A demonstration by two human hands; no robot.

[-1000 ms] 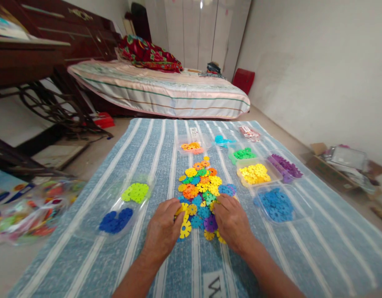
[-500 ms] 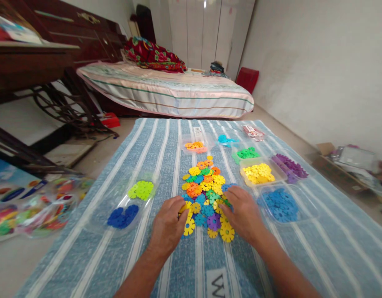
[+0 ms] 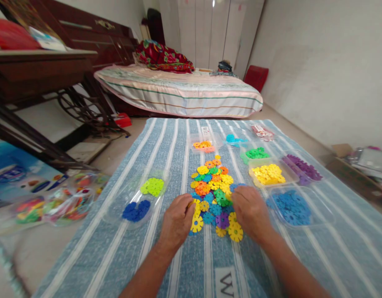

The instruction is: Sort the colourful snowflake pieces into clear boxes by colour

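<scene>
A heap of flat, flower-shaped plastic discs [image 3: 213, 186] in many colours lies on a blue striped mat [image 3: 166, 136]. My left hand [image 3: 177, 220] rests knuckles-up at the heap's near left edge, fingers curled onto yellow discs. My right hand [image 3: 251, 212] is at the heap's near right edge, fingers bent down among green and blue discs. What either hand pinches is hidden under the fingers. Clear trays hold sorted discs: lime and dark blue [image 3: 138, 198] to the left, yellow [image 3: 268, 174], blue [image 3: 292, 205], purple [image 3: 302, 167] and green [image 3: 255, 154] to the right.
More trays with orange discs [image 3: 202, 145] and cyan discs [image 3: 234, 138] stand at the mat's far end. A bag of mixed discs [image 3: 54, 203] lies on the floor at left. A bed [image 3: 178, 91], a dark wooden table [image 3: 39, 70] and a cardboard box [image 3: 361, 165] surround the mat.
The view has shifted, so everything sits further right in frame. My right hand slid right, uncovering a large yellow disc near the heap's front. My left hand stays at the heap's left edge.
</scene>
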